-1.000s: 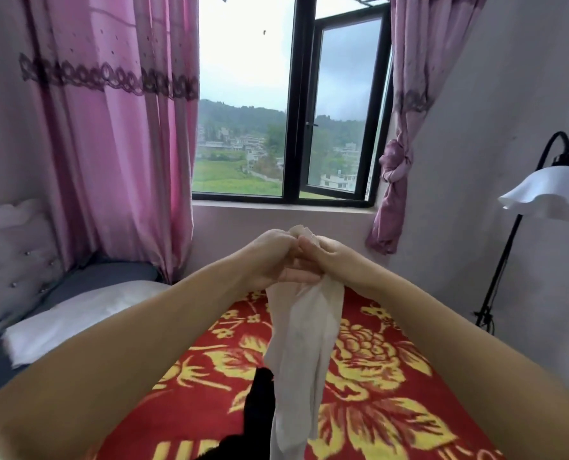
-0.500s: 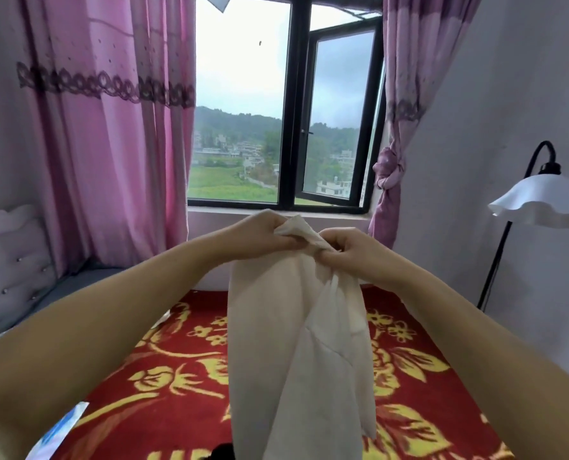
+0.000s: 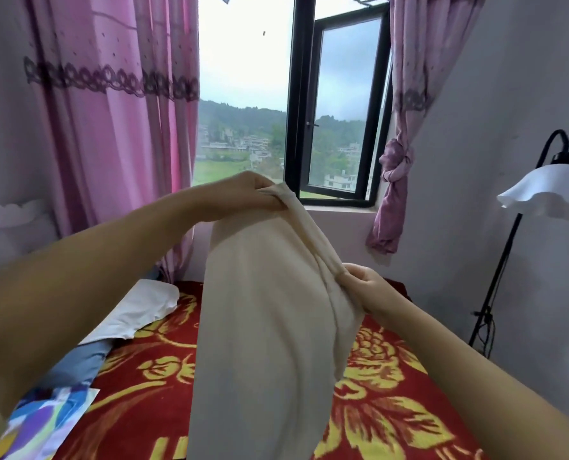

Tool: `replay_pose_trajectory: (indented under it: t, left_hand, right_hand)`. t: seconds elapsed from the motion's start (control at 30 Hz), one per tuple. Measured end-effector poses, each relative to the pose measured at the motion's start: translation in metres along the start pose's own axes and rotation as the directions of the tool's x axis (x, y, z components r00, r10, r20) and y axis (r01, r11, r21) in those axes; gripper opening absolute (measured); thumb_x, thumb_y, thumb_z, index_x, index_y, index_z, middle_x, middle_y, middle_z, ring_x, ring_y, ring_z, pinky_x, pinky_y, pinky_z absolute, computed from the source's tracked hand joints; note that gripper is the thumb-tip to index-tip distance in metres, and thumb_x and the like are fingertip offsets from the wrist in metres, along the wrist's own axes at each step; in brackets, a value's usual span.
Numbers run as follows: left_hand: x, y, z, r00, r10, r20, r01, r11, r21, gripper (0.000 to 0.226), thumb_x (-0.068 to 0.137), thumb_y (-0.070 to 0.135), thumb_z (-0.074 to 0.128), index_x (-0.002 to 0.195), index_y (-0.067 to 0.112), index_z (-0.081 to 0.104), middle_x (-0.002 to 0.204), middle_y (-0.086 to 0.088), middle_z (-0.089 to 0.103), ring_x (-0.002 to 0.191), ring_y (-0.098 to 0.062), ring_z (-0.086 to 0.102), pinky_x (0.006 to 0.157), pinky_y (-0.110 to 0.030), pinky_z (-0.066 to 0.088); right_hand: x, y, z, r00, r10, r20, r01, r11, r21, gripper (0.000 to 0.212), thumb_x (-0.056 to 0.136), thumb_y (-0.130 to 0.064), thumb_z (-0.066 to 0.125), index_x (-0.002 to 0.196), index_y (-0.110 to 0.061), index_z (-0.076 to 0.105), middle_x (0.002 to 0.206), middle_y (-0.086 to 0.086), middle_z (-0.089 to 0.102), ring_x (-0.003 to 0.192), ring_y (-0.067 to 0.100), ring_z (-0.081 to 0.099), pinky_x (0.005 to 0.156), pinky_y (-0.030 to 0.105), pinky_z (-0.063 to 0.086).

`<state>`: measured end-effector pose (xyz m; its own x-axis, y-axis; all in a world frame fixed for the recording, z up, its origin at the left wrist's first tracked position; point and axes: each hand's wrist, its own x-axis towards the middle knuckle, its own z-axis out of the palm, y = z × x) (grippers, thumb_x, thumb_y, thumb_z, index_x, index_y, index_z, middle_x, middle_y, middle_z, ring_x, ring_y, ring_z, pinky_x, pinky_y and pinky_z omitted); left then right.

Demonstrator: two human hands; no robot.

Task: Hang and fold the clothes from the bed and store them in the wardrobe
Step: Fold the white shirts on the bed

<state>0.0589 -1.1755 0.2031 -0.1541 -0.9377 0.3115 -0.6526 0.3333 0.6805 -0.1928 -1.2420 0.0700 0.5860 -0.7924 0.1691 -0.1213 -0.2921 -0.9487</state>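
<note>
Holding up a soft cream cloth garment (image 3: 259, 327), the person is using both hands over the bed with the red blanket with yellow flowers (image 3: 392, 403). The left hand (image 3: 243, 197) is pinching the top edge up high, fingers curled tight on it. The right hand (image 3: 369, 290) is gripping the same edge lower down and to the right. The cloth is hanging down in the air between the arms. A white pillow (image 3: 137, 313) is lying on the bed by the pink curtain (image 3: 110, 144). A white floor lamp (image 3: 548, 190) is standing on the right.
</note>
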Motion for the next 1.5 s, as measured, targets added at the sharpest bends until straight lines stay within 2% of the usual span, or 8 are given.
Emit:
replay_pose_trajectory:
  t: [0.3,0.53,0.7,0.93,1.17,1.27,1.37,1.5]
  left_hand:
    - [-0.013,-0.02,-0.031,0.983,-0.159,0.093,0.175,0.964,-0.2,0.017,0.071,0.041,0.072,0.074,0.025,0.077,0.078,0.0,0.073,0.069,-0.016,0.071,0.059,-0.026,0.055]
    - [-0.017,-0.02,-0.041,0.973,-0.231,0.014,0.229,0.955,-0.187,0.033,0.066,0.049,0.081,0.082,0.02,0.076,0.082,-0.003,0.074,0.072,-0.02,0.072,0.06,-0.028,0.057]
    - [-0.04,-0.035,-0.054,0.948,-0.28,-0.148,0.238,0.938,-0.25,0.034,0.06,0.051,0.08,0.077,0.022,0.078,0.081,-0.002,0.075,0.069,-0.016,0.071,0.06,-0.025,0.056]
    - [-0.095,-0.08,-0.075,0.884,-0.386,-0.264,0.304,0.904,-0.301,0.041,0.051,0.053,0.087,0.075,0.022,0.076,0.077,0.002,0.073,0.068,-0.01,0.07,0.059,-0.022,0.055]
    - [-0.162,-0.181,-0.1,0.734,-0.549,-0.401,0.588,0.808,-0.03,0.016,0.088,0.034,0.067,0.079,0.023,0.074,0.068,0.006,0.065,0.062,-0.007,0.059,0.054,-0.018,0.045]
    - [-0.167,-0.237,-0.112,0.596,-0.477,-0.646,0.687,0.72,0.102,0.017,0.096,0.015,0.054,0.097,0.013,0.071,0.089,-0.011,0.066,0.083,-0.02,0.057,0.069,-0.028,0.04]
    - [-0.17,-0.265,-0.149,0.492,-0.358,-0.794,0.701,0.703,0.118,0.023,0.096,0.017,0.05,0.106,0.01,0.069,0.102,-0.014,0.069,0.095,-0.027,0.061,0.071,-0.028,0.04]
    - [-0.185,-0.253,-0.199,0.625,-0.24,-0.743,0.458,0.884,0.099,0.014,0.096,0.017,0.055,0.099,0.017,0.068,0.088,0.003,0.063,0.08,-0.004,0.055,0.061,-0.008,0.039]
  right_hand:
    - [0.002,0.033,-0.003,0.974,0.048,0.221,-0.102,0.966,0.24,0.041,0.088,-0.033,0.061,0.112,0.001,0.062,0.1,0.013,0.061,0.088,0.027,0.056,0.072,0.033,0.05]
    - [0.017,0.021,0.014,0.948,-0.206,-0.241,0.2,0.979,-0.048,0.034,0.101,-0.039,0.041,0.093,-0.012,0.061,0.076,-0.003,0.059,0.07,0.012,0.054,0.064,0.023,0.043]
    - [0.018,0.011,0.01,0.951,-0.163,0.265,0.237,0.93,-0.281,0.021,0.08,-0.051,0.063,0.098,-0.041,0.062,0.089,-0.022,0.068,0.078,-0.006,0.063,0.067,0.014,0.05]
    - [0.059,0.047,0.021,0.888,0.2,0.415,0.056,0.847,-0.529,0.011,0.086,-0.008,0.059,0.076,-0.007,0.063,0.068,-0.005,0.062,0.061,0.008,0.056,0.061,0.025,0.046]
    - [0.115,0.093,0.119,0.931,0.192,0.311,0.079,0.724,-0.685,0.02,0.082,-0.006,0.044,0.065,-0.014,0.05,0.061,-0.005,0.051,0.058,0.015,0.05,0.054,0.027,0.041]
    - [0.153,0.09,0.181,0.971,0.141,0.194,0.002,0.804,-0.595,0.018,0.078,-0.006,0.044,0.076,-0.009,0.062,0.075,0.006,0.064,0.067,0.025,0.061,0.055,0.029,0.053]
    - [0.201,0.075,0.232,0.999,0.003,0.05,0.022,0.866,-0.499,0.019,0.072,-0.001,0.059,0.062,-0.014,0.05,0.068,0.003,0.057,0.06,0.017,0.049,0.04,0.018,0.034]
    - [0.245,0.051,0.257,0.992,-0.117,-0.057,0.086,0.92,-0.381,0.027,0.069,0.002,0.057,0.055,-0.015,0.042,0.056,-0.005,0.041,0.057,0.014,0.035,0.051,0.031,0.026]
